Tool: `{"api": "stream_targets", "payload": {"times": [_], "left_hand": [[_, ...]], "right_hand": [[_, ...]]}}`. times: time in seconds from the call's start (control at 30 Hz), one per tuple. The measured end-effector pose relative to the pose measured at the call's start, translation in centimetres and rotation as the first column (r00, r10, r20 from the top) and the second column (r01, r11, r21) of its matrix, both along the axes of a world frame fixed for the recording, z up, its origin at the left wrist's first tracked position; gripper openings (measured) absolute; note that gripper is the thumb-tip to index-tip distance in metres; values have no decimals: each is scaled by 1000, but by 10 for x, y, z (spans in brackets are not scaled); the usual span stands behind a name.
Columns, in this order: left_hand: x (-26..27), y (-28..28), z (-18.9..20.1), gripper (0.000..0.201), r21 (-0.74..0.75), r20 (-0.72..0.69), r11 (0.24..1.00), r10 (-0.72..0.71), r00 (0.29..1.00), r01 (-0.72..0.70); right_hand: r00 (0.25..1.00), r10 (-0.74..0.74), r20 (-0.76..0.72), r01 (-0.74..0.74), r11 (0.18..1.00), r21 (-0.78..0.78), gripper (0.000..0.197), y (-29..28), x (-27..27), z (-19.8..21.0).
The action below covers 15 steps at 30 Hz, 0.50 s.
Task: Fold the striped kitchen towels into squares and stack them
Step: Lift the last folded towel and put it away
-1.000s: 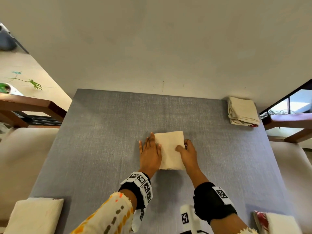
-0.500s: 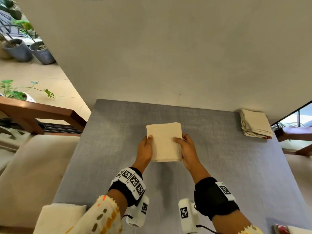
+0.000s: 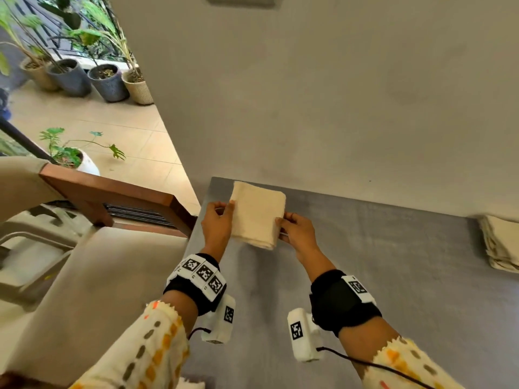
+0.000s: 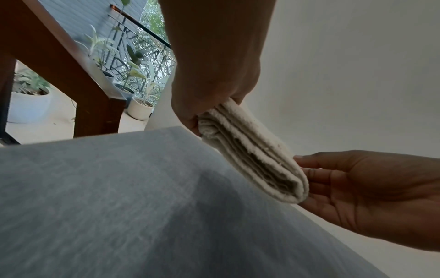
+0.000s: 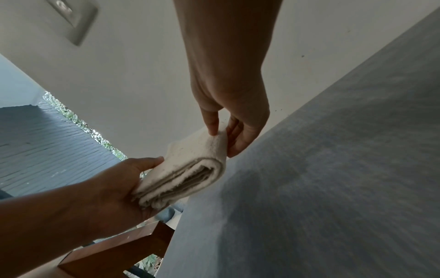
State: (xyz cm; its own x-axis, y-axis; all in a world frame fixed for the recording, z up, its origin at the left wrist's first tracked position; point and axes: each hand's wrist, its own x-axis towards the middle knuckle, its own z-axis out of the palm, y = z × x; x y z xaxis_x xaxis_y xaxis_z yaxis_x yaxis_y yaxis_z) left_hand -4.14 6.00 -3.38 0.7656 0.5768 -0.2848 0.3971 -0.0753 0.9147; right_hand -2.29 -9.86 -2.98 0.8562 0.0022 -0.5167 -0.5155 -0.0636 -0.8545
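Note:
A cream towel, folded into a thick square, hangs tilted in the air above the far left corner of the grey table. My left hand grips its left edge, thumb on top and fingers below. My right hand pinches its right edge. The left wrist view shows the towel's layered edge between my left hand and right hand. From the right wrist, the towel runs from my right hand down to my left hand. No stripes show on it.
A stack of folded cream towels lies at the table's far right edge. A wooden chair with a beige cushion stands left of the table. The wall rises just behind the table. Potted plants stand on the floor at the far left.
The folded towel lay on the table under both hands a second ago. Both hands have lifted it and carried it toward the far left corner; the head view has swung left.

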Motion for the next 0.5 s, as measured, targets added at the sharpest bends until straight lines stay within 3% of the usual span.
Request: {"api": "stream_targets", "payload": {"times": [0.17,0.5], "left_hand": [[35,52,-16,26,54,-60,997,58,997,-55],[75,94,-49,26,79,-116,995,70,991,-61]], "right_hand": [[998,59,-13,-60,994,-91,29,57,45,-17],[985,166,-36,-170,943,-285,22,105,88,-58]]}}
